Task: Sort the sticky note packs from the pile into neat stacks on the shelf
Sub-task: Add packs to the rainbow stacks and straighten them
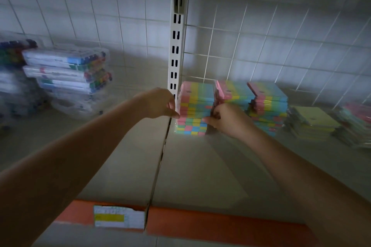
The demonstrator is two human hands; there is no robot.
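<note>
A tall stack of pastel striped sticky note packs (195, 106) stands on the grey shelf (128, 166) beside the white slotted upright. My left hand (160, 103) grips the stack's left side with curled fingers. My right hand (226, 120) grips its right side, thumb at the front. Two more pastel stacks (233, 91) (268, 106) stand just to the right, the nearer one partly hidden by my right hand. A low stack of yellow packs (312, 121) lies further right.
Clear cases of coloured markers (68, 72) are piled at the left back. More packs (356, 122) lie blurred at the far right. A wire grid backs the shelf. An orange edge strip with a price label (119, 216) runs along the shelf's front.
</note>
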